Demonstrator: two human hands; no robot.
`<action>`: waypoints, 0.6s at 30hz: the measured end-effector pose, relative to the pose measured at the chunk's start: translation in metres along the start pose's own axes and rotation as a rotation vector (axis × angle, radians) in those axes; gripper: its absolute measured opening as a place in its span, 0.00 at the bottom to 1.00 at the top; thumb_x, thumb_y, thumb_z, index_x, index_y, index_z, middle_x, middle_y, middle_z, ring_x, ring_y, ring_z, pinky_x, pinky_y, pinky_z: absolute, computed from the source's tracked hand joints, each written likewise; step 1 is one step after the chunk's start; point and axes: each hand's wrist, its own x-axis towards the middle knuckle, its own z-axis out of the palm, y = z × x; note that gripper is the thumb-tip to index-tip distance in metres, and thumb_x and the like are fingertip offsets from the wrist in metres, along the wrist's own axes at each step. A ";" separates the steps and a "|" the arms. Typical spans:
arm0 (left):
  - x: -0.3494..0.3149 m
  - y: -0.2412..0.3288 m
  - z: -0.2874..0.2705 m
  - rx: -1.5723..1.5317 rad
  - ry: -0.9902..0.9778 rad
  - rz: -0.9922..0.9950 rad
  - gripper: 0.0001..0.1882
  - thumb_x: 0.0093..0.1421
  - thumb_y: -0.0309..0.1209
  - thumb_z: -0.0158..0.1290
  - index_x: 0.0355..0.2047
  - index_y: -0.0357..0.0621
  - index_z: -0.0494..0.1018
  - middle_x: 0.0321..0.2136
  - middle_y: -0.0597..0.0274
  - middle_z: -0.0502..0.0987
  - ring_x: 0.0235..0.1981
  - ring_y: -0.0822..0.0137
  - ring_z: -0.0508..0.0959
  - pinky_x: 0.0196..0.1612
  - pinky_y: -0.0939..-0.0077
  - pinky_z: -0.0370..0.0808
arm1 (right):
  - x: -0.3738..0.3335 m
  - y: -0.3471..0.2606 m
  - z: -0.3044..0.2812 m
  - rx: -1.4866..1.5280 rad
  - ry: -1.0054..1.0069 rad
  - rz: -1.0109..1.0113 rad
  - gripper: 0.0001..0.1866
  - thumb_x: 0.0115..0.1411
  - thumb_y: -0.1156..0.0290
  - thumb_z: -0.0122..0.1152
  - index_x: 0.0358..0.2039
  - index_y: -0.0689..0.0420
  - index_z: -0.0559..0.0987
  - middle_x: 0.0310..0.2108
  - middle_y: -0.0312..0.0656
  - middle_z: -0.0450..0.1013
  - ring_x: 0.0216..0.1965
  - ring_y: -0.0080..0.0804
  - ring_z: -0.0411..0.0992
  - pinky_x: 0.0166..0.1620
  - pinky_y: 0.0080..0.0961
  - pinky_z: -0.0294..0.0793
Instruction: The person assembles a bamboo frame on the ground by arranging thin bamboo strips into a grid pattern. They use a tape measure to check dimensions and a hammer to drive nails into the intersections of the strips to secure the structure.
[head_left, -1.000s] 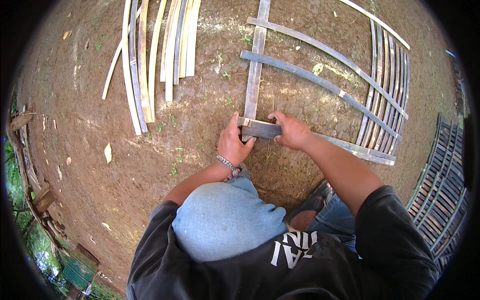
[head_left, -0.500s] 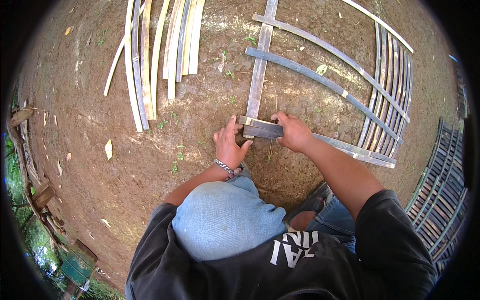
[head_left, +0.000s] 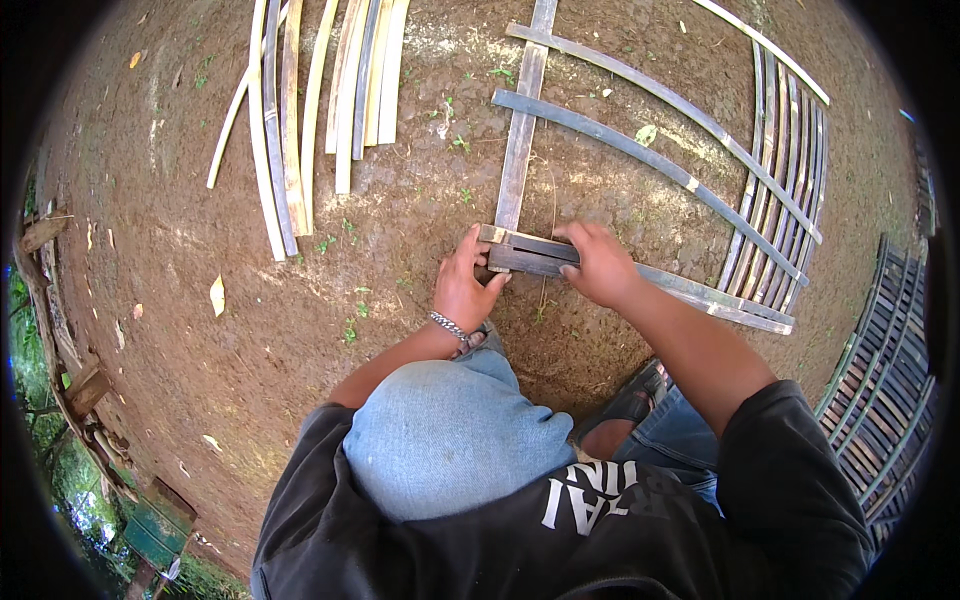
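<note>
The cross slat (head_left: pixel 517 165) runs away from the person, and at its near end the dark bamboo strip (head_left: pixel 530 262) lies across it, beside a paler bamboo strip (head_left: pixel 500 236). The right hand (head_left: pixel 604 272), just right of the cross slat, grips the dark strip between thumb and fingers; the left hand (head_left: pixel 465 292), just left of it, curls around the strip ends, though whether it pinches them I cannot tell. The lattice looks partly built: two long bamboo rails (head_left: pixel 643 151) reach over the cross slat farther up and run right to close-set slats (head_left: pixel 777 130), while this left end carries only the one cross slat; any fastening at the near corner cannot be made out. The dark strip's long axis runs left to right, roughly square to the cross slat, its blunt end pointing left and its other end hidden by the right hand. Loose bamboo strips (head_left: pixel 293 140) lie well left of the cross slat; a slatted panel (head_left: pixel 885 370) lies far to its right.
</note>
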 end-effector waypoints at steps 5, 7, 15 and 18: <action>0.009 0.009 -0.001 -0.005 -0.050 -0.095 0.58 0.43 0.26 0.73 0.71 0.40 0.51 0.46 0.53 0.79 0.41 0.58 0.79 0.49 0.62 0.77 | -0.022 0.002 0.002 -0.268 -0.020 -0.148 0.19 0.54 0.63 0.70 0.47 0.50 0.79 0.46 0.39 0.72 0.53 0.39 0.69 0.57 0.40 0.69; 0.010 0.008 0.000 0.016 -0.050 -0.080 0.57 0.43 0.26 0.73 0.71 0.40 0.52 0.47 0.53 0.78 0.41 0.58 0.79 0.49 0.62 0.77 | -0.026 0.003 0.009 -0.308 0.006 -0.151 0.19 0.54 0.61 0.70 0.46 0.51 0.80 0.45 0.39 0.72 0.52 0.39 0.70 0.56 0.39 0.69; 0.008 0.005 0.008 0.043 0.012 0.018 0.51 0.45 0.26 0.71 0.68 0.40 0.56 0.45 0.53 0.78 0.42 0.56 0.78 0.50 0.58 0.75 | -0.025 0.003 0.021 -0.342 0.088 -0.144 0.16 0.55 0.65 0.66 0.44 0.52 0.80 0.42 0.38 0.72 0.51 0.36 0.70 0.55 0.38 0.67; 0.006 -0.002 0.013 0.061 0.053 0.061 0.49 0.45 0.26 0.70 0.66 0.41 0.58 0.45 0.54 0.78 0.41 0.57 0.77 0.52 0.57 0.74 | -0.024 0.004 0.024 -0.339 0.126 -0.168 0.14 0.54 0.66 0.65 0.42 0.52 0.80 0.40 0.38 0.73 0.50 0.36 0.71 0.54 0.38 0.67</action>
